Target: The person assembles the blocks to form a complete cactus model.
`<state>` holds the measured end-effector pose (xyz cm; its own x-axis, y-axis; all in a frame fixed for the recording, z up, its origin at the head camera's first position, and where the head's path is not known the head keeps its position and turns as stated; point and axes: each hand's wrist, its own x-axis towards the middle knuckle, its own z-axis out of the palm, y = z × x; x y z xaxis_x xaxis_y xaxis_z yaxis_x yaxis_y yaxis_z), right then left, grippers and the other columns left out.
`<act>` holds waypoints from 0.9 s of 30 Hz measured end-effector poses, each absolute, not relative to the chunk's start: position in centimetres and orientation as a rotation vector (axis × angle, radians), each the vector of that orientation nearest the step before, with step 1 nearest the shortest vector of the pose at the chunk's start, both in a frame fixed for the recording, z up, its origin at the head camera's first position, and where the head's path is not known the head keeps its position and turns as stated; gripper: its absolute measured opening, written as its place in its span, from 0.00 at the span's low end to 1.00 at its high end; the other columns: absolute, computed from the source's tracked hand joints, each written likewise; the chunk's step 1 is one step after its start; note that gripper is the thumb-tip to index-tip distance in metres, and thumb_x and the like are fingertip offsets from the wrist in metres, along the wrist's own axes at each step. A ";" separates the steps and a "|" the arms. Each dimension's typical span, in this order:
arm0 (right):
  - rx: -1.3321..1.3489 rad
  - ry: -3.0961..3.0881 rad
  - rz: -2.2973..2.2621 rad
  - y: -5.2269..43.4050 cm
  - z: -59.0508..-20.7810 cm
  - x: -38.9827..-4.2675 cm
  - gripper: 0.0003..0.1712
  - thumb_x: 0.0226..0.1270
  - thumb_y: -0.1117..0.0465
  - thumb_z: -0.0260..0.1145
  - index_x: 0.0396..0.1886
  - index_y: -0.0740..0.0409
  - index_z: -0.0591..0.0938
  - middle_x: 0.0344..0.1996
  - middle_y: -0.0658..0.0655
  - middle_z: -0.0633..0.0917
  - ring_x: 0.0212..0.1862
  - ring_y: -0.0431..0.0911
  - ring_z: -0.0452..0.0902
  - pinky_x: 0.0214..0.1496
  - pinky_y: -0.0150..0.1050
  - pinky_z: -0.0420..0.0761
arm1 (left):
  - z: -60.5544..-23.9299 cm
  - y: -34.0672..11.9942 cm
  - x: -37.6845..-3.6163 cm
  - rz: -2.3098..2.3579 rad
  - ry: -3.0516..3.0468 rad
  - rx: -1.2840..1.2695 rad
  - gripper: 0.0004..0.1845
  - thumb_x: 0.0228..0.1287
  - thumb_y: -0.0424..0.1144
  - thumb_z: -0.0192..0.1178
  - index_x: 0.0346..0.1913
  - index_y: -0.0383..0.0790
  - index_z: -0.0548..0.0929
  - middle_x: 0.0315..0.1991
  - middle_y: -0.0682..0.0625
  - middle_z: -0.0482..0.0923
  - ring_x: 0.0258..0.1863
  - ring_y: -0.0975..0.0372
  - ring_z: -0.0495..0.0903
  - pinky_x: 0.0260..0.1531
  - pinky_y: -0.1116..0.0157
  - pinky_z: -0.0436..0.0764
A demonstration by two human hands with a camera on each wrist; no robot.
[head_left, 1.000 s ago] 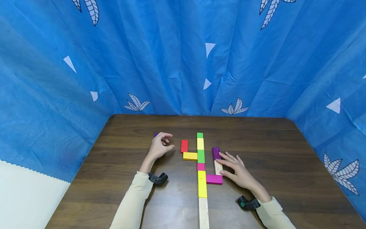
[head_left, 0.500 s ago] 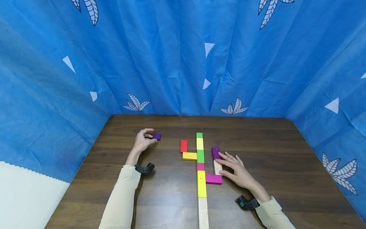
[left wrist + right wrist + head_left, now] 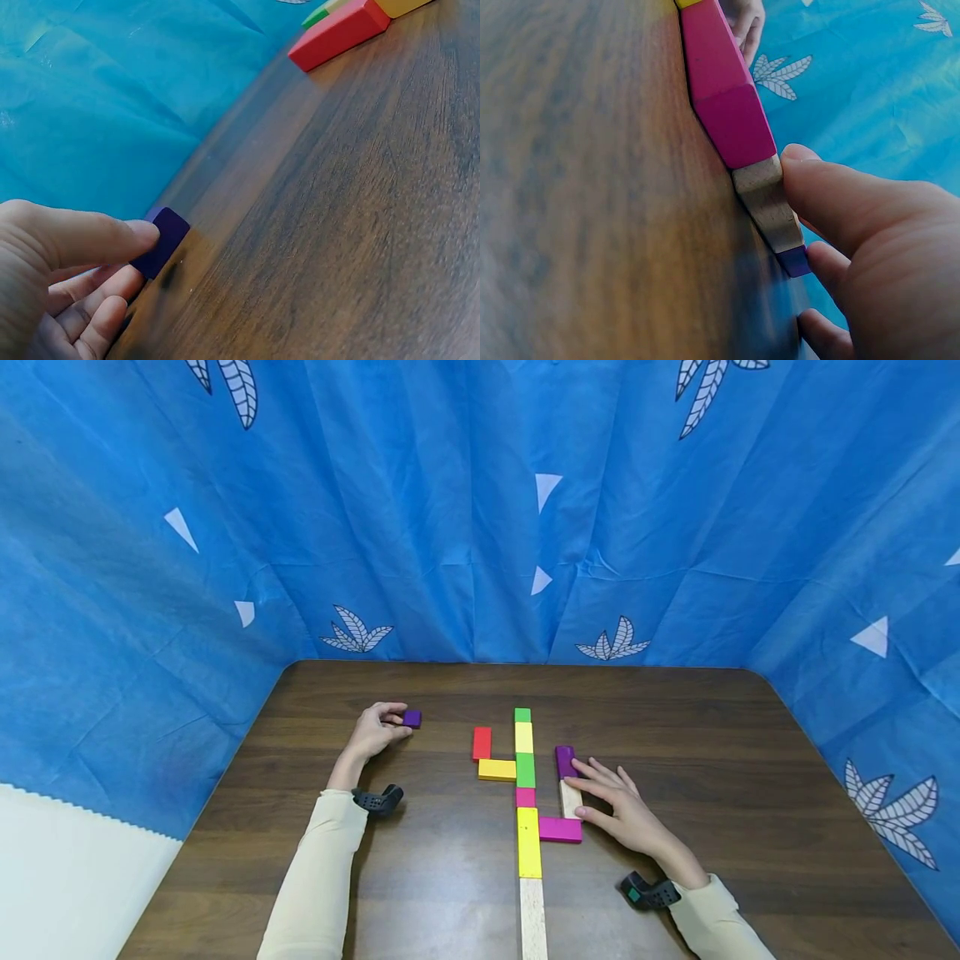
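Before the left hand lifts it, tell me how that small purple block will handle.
The small purple block looks rigid and probably light. Lying flat-faced on the table, it should slide rather than roll. The left hand touches it with fingertips; its smooth faces might slip.

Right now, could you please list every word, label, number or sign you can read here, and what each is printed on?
None: no readable text in any view.
The blocks are plain coloured or bare wood.
The curtain carries only white leaf and triangle patterns.
The wrist straps show no legible marking.
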<state>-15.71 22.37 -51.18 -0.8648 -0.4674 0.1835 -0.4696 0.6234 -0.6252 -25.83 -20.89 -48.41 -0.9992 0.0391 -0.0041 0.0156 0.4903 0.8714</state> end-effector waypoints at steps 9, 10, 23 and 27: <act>0.791 -2.842 1.082 22.3 -51.2 -15.7 0.28 0.55 0.43 0.61 0.58 0.36 0.71 0.64 0.45 0.63 0.68 0.52 0.47 0.62 0.63 0.35 | -48.6 -21.0 -26.1 1.555 2.708 0.061 0.21 0.51 0.29 0.62 0.52 0.34 0.75 0.43 0.39 0.74 0.36 0.57 0.75 0.31 0.74 0.74; 0.789 -2.843 1.081 22.3 -51.3 -15.7 0.28 0.55 0.43 0.61 0.58 0.36 0.71 0.64 0.45 0.63 0.68 0.52 0.47 0.62 0.63 0.36 | -48.7 -21.0 -26.1 1.551 2.708 0.058 0.21 0.52 0.29 0.61 0.52 0.34 0.75 0.42 0.39 0.75 0.36 0.57 0.75 0.31 0.74 0.74; 0.818 -2.827 1.083 22.4 -51.2 -15.8 0.28 0.56 0.44 0.61 0.58 0.39 0.72 0.65 0.45 0.62 0.68 0.53 0.47 0.61 0.64 0.36 | -48.5 -21.1 -26.1 1.488 2.752 0.054 0.17 0.53 0.28 0.60 0.49 0.34 0.77 0.39 0.39 0.78 0.33 0.59 0.76 0.31 0.72 0.74; 0.821 -2.825 1.081 22.4 -51.2 -15.8 0.28 0.56 0.44 0.61 0.58 0.39 0.71 0.65 0.45 0.62 0.68 0.53 0.47 0.61 0.64 0.36 | -48.4 -21.1 -26.2 1.474 2.757 0.050 0.16 0.53 0.29 0.60 0.48 0.35 0.78 0.36 0.41 0.79 0.31 0.60 0.76 0.30 0.72 0.74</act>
<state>-15.80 22.40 -51.17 -0.8627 -0.4697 0.1876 -0.4749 0.6246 -0.6199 -26.17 -21.07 -48.41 -0.9994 0.0351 0.0019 0.0211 0.5551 0.8315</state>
